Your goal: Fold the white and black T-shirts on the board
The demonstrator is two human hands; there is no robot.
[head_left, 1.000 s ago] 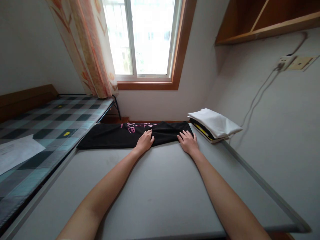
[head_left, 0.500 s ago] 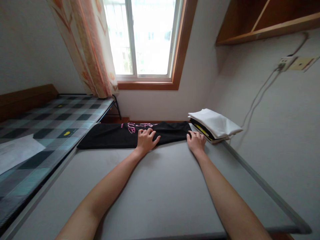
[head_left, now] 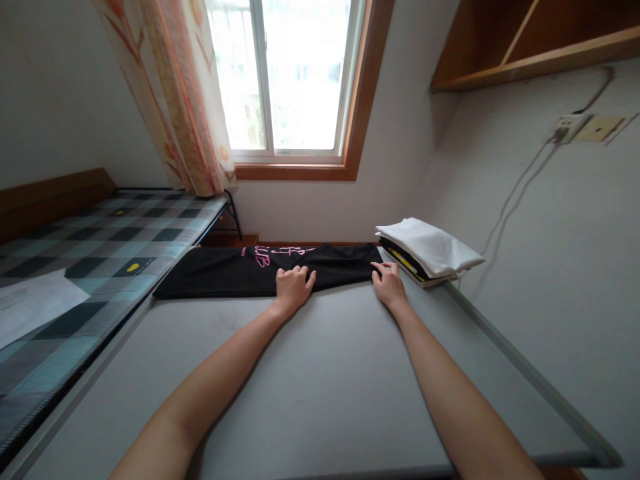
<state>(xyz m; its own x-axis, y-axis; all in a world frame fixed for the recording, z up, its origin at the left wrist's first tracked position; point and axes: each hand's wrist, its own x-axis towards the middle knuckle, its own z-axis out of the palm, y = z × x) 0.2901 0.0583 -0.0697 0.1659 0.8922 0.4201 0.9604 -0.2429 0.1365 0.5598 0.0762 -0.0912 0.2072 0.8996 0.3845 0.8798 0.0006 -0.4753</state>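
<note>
A black garment (head_left: 220, 270) with pink lettering lies folded into a long strip along the far edge of the grey table (head_left: 325, 380). My left hand (head_left: 293, 287) rests on the strip's near edge at its middle, fingers curled down onto the cloth. My right hand (head_left: 387, 283) sits at the strip's right end, its fingertips bent onto the cloth's corner. Whether either hand pinches the fabric is not clear.
A stack of folded clothes (head_left: 430, 250), white on top, sits at the table's far right corner. A bed with a checked mattress (head_left: 100, 247) and a white sheet of paper (head_left: 35, 300) adjoins the table's left side. Behind are a window, a curtain and a wall shelf.
My right hand slid rightward along the black strip from its middle to its right end. My left hand shifted slightly and its fingers curled in on the cloth.
</note>
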